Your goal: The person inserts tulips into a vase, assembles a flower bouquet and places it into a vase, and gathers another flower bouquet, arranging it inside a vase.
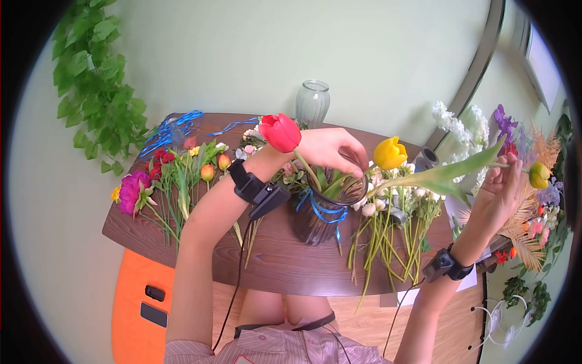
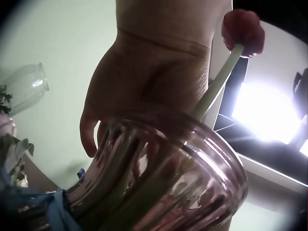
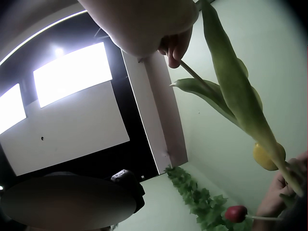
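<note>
My left hand [image 1: 335, 150] reaches over the mouth of a ribbed glass vase [image 1: 315, 221] tied with blue ribbon. Its curled fingers pinch at tulip stems by the rim; the fingertips are partly hidden. In the left wrist view the vase [image 2: 211, 168] covers much of that hand [image 2: 149, 82]. A red tulip [image 1: 280, 133] leans out of the vase to the left, a yellow tulip [image 1: 390, 153] to the right. Off to the right, my right hand [image 1: 500, 191] pinches the stem of a second yellow tulip [image 1: 538, 175] just below its bloom. That tulip's long leaf [image 1: 448, 176] stretches back to the vase mouth.
On the brown table [image 1: 273, 267], mixed flowers with a magenta bloom [image 1: 134, 193] lie at left. White flowers with long green stems [image 1: 388, 242] lie right of the vase. A clear vase [image 1: 313, 103] and blue ribbon [image 1: 176, 130] are at the back. More flowers [image 1: 539, 212] crowd the far right.
</note>
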A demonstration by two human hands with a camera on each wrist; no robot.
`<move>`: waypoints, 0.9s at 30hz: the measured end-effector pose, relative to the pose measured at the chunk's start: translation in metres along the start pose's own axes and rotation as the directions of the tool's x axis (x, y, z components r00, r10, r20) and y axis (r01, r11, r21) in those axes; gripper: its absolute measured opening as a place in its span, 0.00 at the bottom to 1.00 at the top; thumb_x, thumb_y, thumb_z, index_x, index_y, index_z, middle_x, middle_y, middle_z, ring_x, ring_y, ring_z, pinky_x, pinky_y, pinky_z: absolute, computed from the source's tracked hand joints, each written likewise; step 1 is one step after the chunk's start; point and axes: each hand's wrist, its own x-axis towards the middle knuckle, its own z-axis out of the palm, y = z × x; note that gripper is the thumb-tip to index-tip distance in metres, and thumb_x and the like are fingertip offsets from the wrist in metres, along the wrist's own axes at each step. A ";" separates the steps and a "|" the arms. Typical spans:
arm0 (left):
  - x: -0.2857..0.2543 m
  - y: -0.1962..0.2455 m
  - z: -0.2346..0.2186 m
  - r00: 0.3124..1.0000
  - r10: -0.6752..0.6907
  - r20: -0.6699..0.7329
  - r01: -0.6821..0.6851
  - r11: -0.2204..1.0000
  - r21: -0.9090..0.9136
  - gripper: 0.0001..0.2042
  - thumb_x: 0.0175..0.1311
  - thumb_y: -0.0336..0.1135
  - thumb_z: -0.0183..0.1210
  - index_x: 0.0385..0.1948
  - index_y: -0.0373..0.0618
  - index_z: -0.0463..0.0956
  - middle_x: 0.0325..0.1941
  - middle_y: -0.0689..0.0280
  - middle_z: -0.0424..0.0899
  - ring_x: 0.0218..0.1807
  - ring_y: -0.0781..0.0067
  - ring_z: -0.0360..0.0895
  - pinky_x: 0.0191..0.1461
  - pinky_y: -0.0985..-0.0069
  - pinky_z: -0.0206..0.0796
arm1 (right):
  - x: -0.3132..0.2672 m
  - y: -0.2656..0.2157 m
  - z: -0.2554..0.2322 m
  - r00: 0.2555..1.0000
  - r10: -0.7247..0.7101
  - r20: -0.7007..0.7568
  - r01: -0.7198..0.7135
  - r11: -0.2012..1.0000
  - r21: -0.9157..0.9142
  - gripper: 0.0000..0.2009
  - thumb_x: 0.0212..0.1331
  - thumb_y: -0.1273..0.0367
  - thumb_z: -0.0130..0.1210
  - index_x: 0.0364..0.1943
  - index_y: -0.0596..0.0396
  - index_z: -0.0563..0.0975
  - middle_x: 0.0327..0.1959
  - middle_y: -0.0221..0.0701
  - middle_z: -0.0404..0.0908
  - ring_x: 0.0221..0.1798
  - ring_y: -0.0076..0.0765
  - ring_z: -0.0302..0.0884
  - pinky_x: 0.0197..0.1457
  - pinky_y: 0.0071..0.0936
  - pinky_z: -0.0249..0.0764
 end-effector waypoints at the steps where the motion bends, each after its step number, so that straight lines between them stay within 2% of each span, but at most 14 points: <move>1: 0.000 0.002 0.001 1.000 -0.010 -0.013 0.010 1.000 0.004 0.14 0.55 0.37 0.57 0.37 0.36 0.74 0.40 0.63 0.77 0.45 0.72 0.71 0.54 0.75 0.61 | -0.001 0.000 0.002 1.000 0.002 -0.011 -0.002 1.000 -0.004 0.13 0.60 0.66 0.48 0.38 0.66 0.71 0.30 0.34 0.73 0.29 0.20 0.68 0.30 0.12 0.67; 5: 0.001 0.004 0.003 1.000 -0.011 -0.009 0.011 1.000 0.018 0.13 0.54 0.37 0.58 0.35 0.35 0.74 0.38 0.62 0.77 0.43 0.72 0.72 0.52 0.75 0.61 | -0.004 0.002 0.007 0.999 -0.002 -0.037 0.001 1.000 -0.008 0.13 0.60 0.66 0.48 0.38 0.66 0.71 0.30 0.34 0.73 0.29 0.19 0.68 0.30 0.12 0.67; 8: 0.001 0.001 0.004 0.998 0.051 -0.023 -0.049 0.996 0.069 0.15 0.54 0.38 0.58 0.36 0.34 0.74 0.38 0.60 0.79 0.43 0.71 0.74 0.51 0.77 0.65 | -0.005 0.001 0.011 0.998 -0.015 -0.063 0.014 1.000 -0.020 0.13 0.60 0.66 0.47 0.39 0.66 0.71 0.30 0.34 0.73 0.28 0.19 0.68 0.30 0.12 0.67; 10: 0.000 -0.002 0.004 0.993 0.080 -0.091 -0.072 0.993 0.094 0.15 0.54 0.38 0.58 0.36 0.33 0.74 0.37 0.59 0.79 0.43 0.70 0.74 0.51 0.76 0.65 | -0.005 0.002 0.009 0.998 -0.021 -0.061 0.021 1.000 -0.004 0.13 0.60 0.66 0.47 0.39 0.66 0.71 0.30 0.34 0.73 0.28 0.19 0.67 0.30 0.12 0.67; 13: -0.001 -0.007 0.004 0.991 0.085 -0.102 -0.083 0.996 0.030 0.16 0.55 0.39 0.57 0.36 0.33 0.73 0.37 0.59 0.78 0.44 0.69 0.74 0.50 0.75 0.65 | -0.005 0.000 0.010 0.998 -0.037 -0.055 0.038 0.999 0.006 0.13 0.60 0.66 0.47 0.39 0.65 0.71 0.30 0.34 0.72 0.27 0.19 0.67 0.30 0.12 0.66; 16: -0.002 -0.006 0.003 0.982 0.080 -0.170 -0.070 0.996 0.063 0.17 0.56 0.40 0.56 0.38 0.33 0.72 0.37 0.59 0.78 0.43 0.69 0.74 0.50 0.74 0.64 | -0.008 -0.002 0.017 0.997 -0.054 -0.060 0.055 0.998 0.007 0.13 0.60 0.65 0.47 0.39 0.65 0.71 0.30 0.33 0.72 0.26 0.19 0.65 0.30 0.11 0.64; 19: -0.004 0.002 0.002 0.982 0.060 -0.179 -0.050 0.997 0.059 0.17 0.57 0.40 0.56 0.38 0.33 0.71 0.37 0.60 0.77 0.43 0.69 0.74 0.48 0.74 0.65 | -0.009 -0.004 0.018 0.996 -0.068 -0.061 0.069 0.997 0.022 0.13 0.60 0.65 0.47 0.39 0.65 0.71 0.30 0.33 0.72 0.26 0.19 0.65 0.30 0.11 0.62; 23: -0.004 0.013 0.000 0.993 0.010 -0.116 0.003 0.994 0.112 0.13 0.59 0.35 0.52 0.41 0.36 0.70 0.39 0.63 0.78 0.45 0.72 0.73 0.53 0.74 0.62 | -0.007 -0.006 0.016 0.996 -0.089 -0.014 0.090 0.995 0.053 0.13 0.61 0.66 0.46 0.38 0.65 0.71 0.30 0.32 0.71 0.25 0.19 0.64 0.29 0.11 0.61; 25: -0.003 0.006 0.002 0.986 0.078 -0.148 -0.076 0.997 0.022 0.13 0.59 0.35 0.52 0.39 0.34 0.69 0.36 0.62 0.78 0.39 0.74 0.73 0.43 0.75 0.65 | -0.007 -0.008 0.020 0.996 -0.092 -0.020 0.093 0.994 0.059 0.13 0.61 0.66 0.46 0.38 0.65 0.71 0.30 0.33 0.71 0.25 0.20 0.64 0.29 0.12 0.62; 27: -0.002 0.004 0.002 0.987 0.076 -0.144 -0.078 0.997 -0.008 0.12 0.60 0.34 0.51 0.40 0.34 0.68 0.36 0.62 0.78 0.39 0.75 0.73 0.43 0.76 0.65 | -0.010 -0.007 0.026 0.995 -0.096 -0.026 0.097 0.993 0.065 0.13 0.61 0.66 0.46 0.38 0.66 0.71 0.29 0.33 0.71 0.24 0.20 0.64 0.29 0.12 0.62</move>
